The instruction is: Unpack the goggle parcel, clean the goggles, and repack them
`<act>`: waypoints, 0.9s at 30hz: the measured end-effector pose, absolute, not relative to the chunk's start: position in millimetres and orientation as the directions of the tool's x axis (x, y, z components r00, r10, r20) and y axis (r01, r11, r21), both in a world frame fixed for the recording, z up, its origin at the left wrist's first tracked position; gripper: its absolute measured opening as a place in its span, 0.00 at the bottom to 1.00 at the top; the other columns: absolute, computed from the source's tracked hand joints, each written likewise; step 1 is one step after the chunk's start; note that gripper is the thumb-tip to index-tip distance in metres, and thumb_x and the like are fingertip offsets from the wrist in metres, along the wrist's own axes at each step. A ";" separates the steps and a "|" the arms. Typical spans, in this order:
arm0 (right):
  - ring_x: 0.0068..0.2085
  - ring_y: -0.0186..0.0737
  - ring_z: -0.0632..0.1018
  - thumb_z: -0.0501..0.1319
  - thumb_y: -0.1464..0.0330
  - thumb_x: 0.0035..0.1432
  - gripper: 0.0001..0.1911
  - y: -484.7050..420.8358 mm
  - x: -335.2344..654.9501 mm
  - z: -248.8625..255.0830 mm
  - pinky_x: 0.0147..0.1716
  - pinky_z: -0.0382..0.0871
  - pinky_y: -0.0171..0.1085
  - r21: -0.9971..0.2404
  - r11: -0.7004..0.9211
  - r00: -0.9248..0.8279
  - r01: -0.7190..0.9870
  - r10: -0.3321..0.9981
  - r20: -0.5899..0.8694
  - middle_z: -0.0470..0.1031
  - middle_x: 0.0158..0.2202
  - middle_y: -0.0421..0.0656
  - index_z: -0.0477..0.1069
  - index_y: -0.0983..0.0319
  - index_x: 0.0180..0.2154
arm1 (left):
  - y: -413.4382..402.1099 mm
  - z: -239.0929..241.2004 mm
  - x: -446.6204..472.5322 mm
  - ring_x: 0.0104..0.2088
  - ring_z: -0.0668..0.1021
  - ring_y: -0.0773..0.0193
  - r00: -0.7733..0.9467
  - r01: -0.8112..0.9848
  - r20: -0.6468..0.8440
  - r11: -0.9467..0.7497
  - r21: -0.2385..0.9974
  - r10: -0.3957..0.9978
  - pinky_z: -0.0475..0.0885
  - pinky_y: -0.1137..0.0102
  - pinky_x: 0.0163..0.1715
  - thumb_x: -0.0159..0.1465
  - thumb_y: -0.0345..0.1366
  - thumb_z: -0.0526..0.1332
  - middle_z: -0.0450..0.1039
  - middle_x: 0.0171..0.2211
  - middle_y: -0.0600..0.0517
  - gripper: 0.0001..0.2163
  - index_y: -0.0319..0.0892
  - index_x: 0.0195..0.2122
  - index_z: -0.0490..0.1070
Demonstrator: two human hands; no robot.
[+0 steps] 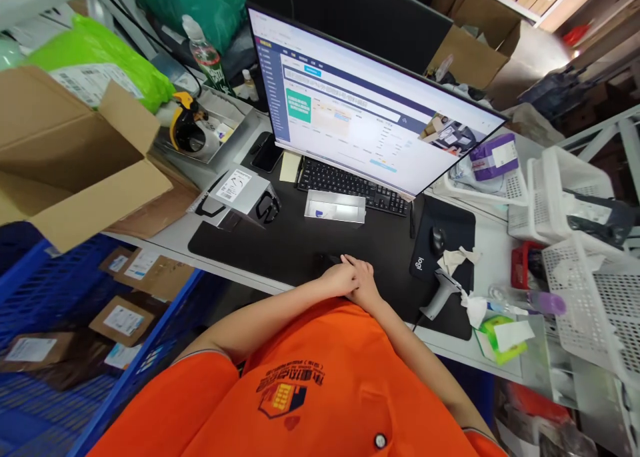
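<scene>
My left hand [339, 279] and my right hand [364, 285] rest together at the front edge of the desk, against my orange shirt. Their fingers are closed and folded against each other, and no held item shows. A small dark object [326, 262] lies just beyond my left hand, hard to make out against the black desk mat [295, 247]. Farther in stands a shallow open white box [335, 207] with a small item inside. To its left is a grey-and-white box [235, 189] bearing a label and a dark printed picture.
A lit monitor [350, 103] stands behind the keyboard [355, 185]. On the right lie a mouse [438, 241], a barcode scanner [441, 293] and white baskets [575, 297]. On the left are an open carton [75, 157], a tape dispenser [189, 125] and a blue crate [107, 403] of parcels.
</scene>
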State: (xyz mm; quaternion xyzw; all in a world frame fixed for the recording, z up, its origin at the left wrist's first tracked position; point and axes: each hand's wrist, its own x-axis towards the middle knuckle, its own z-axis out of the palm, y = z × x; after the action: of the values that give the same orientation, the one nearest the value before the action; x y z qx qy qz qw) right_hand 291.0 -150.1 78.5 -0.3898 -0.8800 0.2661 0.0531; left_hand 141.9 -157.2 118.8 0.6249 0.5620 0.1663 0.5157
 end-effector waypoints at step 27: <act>0.38 0.44 0.84 0.48 0.51 0.72 0.28 -171.2 343.2 126.0 0.39 0.82 0.43 -0.823 0.113 -0.172 0.557 0.985 0.019 0.84 0.44 0.48 0.81 0.59 0.49 | -160.1 112.2 61.2 0.60 0.69 0.44 0.411 0.625 -0.129 -0.176 0.761 0.902 0.63 0.49 0.64 0.53 0.44 0.75 0.66 0.61 0.44 0.39 0.50 0.65 0.65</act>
State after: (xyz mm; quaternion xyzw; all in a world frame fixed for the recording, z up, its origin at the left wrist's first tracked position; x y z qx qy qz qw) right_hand 343.2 -171.2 126.0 -0.5662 -0.6806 0.3505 0.3055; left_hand 61.2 -160.1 112.2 0.7454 0.5122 0.1793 0.3871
